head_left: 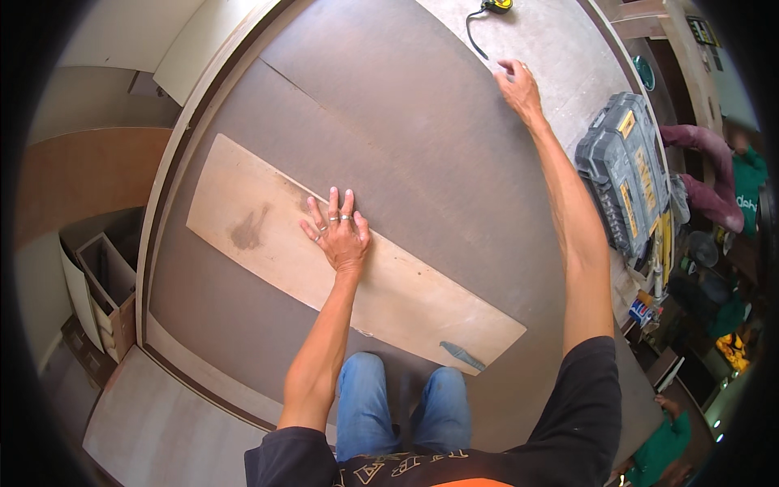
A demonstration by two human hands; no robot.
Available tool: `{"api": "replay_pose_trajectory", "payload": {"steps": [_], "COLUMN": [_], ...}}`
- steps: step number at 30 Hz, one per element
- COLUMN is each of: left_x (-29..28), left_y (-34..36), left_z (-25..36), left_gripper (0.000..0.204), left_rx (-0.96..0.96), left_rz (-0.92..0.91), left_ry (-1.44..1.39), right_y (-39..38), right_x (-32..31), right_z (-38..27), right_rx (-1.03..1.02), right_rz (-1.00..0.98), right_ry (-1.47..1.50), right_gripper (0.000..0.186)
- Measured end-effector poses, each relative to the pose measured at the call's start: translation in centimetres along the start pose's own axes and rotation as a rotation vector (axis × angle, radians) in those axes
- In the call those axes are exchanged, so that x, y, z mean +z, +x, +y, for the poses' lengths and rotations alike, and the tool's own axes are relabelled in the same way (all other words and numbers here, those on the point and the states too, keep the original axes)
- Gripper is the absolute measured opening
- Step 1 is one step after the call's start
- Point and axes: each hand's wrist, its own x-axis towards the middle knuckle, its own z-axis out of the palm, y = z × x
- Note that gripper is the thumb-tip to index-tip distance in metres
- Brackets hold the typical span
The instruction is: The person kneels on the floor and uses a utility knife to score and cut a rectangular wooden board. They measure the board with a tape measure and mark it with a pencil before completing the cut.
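**Right grip [519, 88] nearer; tape measure [497, 6] between its 11 and 12 o'clock**

Nearest, on black shirt [527, 454]: gold outlined lettering [375, 469]. Toward 4 o'clock on board [398, 288]: grey-green knife [462, 355]. Board axis: 10 to 4 o'clock, flat on brown panel [422, 154]. Left grip [342, 237]: spread on board, clasping nothing. At 4 o'clock from right grip: grey case [621, 178], yellow-labelled, lettered. Right grip: fingers curled; hold, cannot tell. Farthest: tape strap [473, 36], end just beside right grip.
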Motion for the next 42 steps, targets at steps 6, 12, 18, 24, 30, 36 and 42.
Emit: {"api": "replay_pose_trajectory", "payload": {"steps": [6, 12, 18, 24, 30, 36, 42], "left_x": [-0.1, -0.1, 0.8, 0.3, 0.5, 0.8, 0.0], "left_y": [0.0, -0.4, 0.6, 0.2, 0.0, 1.3, 0.1], "left_z": [-0.9, -1.3, 1.4, 0.1, 0.4, 1.1, -0.5], "left_gripper": [0.047, 0.047, 0.048, 0.049, 0.05, 0.049, 0.049], "left_rx": [0.003, -0.031, 0.003, -0.018, -0.019, 0.014, -0.021], "left_rz": [0.026, -0.011, -0.017, 0.003, -0.015, 0.028, 0.02], "left_ry": [0.023, 0.007, -0.071, -0.017, -0.003, -0.016, 0.033], "right_y": [7.9, 12.5, 12.3, 7.8, 5.2, 3.7, 7.9], "right_x": [8.0, 5.7, -5.8, -7.6, -8.8, -9.7, -0.1], "right_z": [-6.3, -3.5, -3.5, -12.9, -13.1, -14.1, -7.3], "right_rx": [-0.01, -0.02, 0.296, 0.042, -0.074, -0.041, 0.015], "right_rz": [0.01, -0.311, -0.525, -0.475, -0.325, -0.282, -0.317], "right_ry": [-0.073, 0.269, 0.431, 0.081, 0.224, 0.598, 0.483], "right_gripper": [0.053, 0.026, 0.053, 0.089, 0.091, 0.083, 0.023]}}
